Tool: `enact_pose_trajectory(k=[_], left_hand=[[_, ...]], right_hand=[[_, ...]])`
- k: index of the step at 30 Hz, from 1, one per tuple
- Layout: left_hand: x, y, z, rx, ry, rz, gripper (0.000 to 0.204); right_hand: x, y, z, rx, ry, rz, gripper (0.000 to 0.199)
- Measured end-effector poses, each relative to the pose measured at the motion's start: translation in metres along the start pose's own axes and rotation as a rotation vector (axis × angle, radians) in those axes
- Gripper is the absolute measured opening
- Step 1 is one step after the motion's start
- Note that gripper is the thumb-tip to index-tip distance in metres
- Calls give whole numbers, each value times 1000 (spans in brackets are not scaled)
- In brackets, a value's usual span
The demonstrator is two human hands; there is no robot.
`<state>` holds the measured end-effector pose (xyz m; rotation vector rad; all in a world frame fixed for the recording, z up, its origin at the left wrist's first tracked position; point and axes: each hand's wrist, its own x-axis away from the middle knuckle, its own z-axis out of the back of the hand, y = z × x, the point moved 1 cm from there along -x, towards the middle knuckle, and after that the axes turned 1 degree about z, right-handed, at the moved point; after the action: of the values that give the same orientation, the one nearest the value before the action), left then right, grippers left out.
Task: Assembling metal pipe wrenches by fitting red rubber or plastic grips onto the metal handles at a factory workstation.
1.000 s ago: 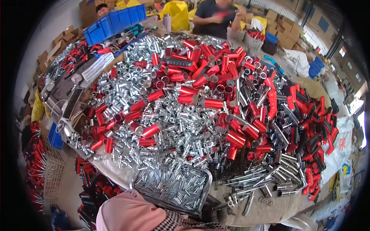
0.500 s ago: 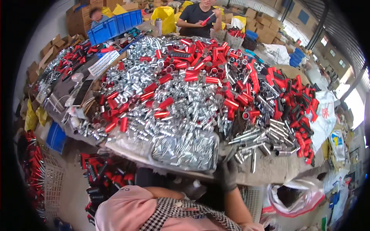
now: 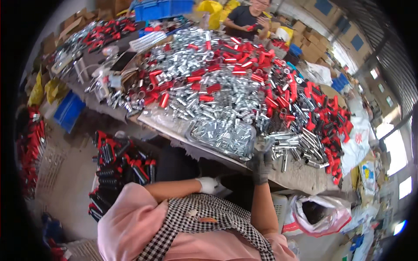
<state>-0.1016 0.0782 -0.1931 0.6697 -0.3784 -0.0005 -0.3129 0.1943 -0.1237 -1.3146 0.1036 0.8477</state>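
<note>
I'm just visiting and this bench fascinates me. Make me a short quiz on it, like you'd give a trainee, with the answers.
1. Which hand wears the darker glove, the left hand or the right hand?
2. True or false: the tray just left of the right hand is filled with red tubes.
3. What colour is the large plastic crate at the top of the view? A) yellow B) blue C) green

Key: 1. The right hand. 2. False; it holds small silvery metal pins. 3. B.

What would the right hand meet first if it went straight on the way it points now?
The right hand would probably meet the near left end of the silver tubes on the tabletop, just past its fingertips; depth is hard to judge.
</note>
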Motion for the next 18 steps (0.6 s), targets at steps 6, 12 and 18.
enact_pose_trajectory(k=[6, 12, 18], left_hand=[[118, 77, 125, 574, 734, -171, 27], [144, 81, 153, 392, 1042, -335, 17], [128, 69, 166, 457, 961, -278, 20]], right_hand=[[6, -129, 36, 72, -135, 282, 34], [25, -186, -25, -9, -701, 98, 34], [36, -163, -34, -517, -646, -432, 42]])
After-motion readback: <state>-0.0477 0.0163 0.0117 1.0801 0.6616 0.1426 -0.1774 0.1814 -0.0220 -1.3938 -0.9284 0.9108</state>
